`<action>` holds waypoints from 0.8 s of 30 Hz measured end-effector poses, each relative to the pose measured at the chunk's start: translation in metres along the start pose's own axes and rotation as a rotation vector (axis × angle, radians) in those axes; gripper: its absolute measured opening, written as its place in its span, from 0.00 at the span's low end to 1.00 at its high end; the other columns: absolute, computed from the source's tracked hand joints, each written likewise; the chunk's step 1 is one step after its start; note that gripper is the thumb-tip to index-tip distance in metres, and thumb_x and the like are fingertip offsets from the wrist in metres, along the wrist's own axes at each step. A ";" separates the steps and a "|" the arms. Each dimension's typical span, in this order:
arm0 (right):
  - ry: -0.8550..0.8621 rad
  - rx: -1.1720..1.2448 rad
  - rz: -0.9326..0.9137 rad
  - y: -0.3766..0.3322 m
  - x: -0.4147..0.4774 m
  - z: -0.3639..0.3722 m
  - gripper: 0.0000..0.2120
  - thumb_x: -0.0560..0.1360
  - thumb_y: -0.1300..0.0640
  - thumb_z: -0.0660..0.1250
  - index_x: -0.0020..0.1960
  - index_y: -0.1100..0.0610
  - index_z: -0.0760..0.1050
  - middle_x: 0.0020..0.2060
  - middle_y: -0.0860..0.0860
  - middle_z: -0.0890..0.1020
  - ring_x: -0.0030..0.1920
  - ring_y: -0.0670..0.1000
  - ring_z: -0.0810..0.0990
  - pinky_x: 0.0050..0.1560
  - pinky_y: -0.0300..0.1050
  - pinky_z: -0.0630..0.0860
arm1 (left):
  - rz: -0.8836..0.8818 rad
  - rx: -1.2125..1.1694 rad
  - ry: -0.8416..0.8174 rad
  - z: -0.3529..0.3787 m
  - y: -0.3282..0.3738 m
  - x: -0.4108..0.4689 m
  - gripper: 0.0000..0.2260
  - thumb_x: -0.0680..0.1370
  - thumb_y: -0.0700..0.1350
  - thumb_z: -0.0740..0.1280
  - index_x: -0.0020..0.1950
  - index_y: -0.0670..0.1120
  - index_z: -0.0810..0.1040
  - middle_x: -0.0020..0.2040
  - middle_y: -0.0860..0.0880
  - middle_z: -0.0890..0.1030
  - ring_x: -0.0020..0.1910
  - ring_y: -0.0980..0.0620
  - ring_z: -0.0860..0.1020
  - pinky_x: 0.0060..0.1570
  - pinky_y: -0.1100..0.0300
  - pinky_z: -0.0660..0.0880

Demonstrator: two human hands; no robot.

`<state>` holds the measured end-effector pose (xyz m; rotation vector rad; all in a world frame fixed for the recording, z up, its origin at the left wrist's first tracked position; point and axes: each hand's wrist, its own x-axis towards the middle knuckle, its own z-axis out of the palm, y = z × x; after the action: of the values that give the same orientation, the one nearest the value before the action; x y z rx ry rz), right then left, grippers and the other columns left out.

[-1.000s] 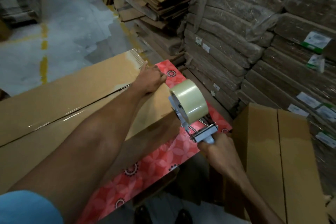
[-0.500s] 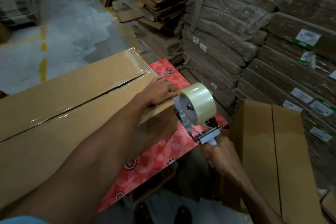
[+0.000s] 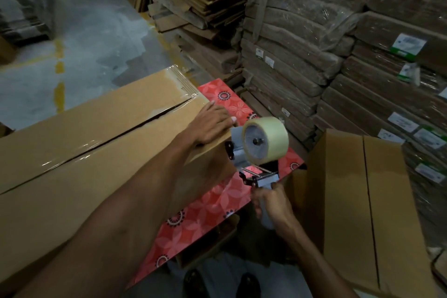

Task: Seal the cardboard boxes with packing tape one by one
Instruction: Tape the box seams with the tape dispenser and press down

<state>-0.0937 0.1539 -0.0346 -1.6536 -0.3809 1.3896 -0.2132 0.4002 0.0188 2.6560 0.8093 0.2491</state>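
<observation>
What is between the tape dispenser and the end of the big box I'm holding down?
Nothing visible. The tape dispenser, gripped by the right hand, sits right beside the end face of the long cardboard box. The left hand rests flat on the box top near that end, above the path, not in it.

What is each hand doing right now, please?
Left hand: open, resting flat on the cardboard box.
Right hand: closed around the tape dispenser handle.
</observation>
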 end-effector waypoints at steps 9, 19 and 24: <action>0.337 0.033 -0.050 0.036 0.036 -0.036 0.14 0.79 0.58 0.64 0.35 0.58 0.75 0.28 0.54 0.75 0.30 0.54 0.73 0.33 0.46 0.68 | -0.022 0.220 -0.030 0.012 0.021 -0.008 0.27 0.68 0.73 0.57 0.51 0.55 0.82 0.46 0.57 0.72 0.59 0.50 0.72 0.76 0.49 0.53; 0.253 -0.937 -0.171 -0.018 0.146 -0.055 0.23 0.70 0.50 0.70 0.62 0.58 0.75 0.56 0.57 0.81 0.56 0.59 0.81 0.53 0.51 0.79 | -0.030 0.329 -0.131 0.017 0.043 -0.014 0.24 0.66 0.69 0.65 0.56 0.58 0.81 0.49 0.54 0.68 0.62 0.49 0.68 0.77 0.46 0.48; 0.259 -0.842 -0.111 0.011 0.169 -0.049 0.30 0.73 0.58 0.75 0.70 0.62 0.67 0.56 0.59 0.78 0.53 0.57 0.81 0.54 0.55 0.82 | -0.016 0.275 -0.157 0.017 0.038 -0.016 0.36 0.63 0.80 0.54 0.58 0.59 0.81 0.56 0.54 0.76 0.66 0.52 0.68 0.77 0.46 0.48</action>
<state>0.0006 0.2487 -0.1497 -2.4019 -0.9784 0.9494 -0.2030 0.3566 0.0160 2.8757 0.8666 -0.0809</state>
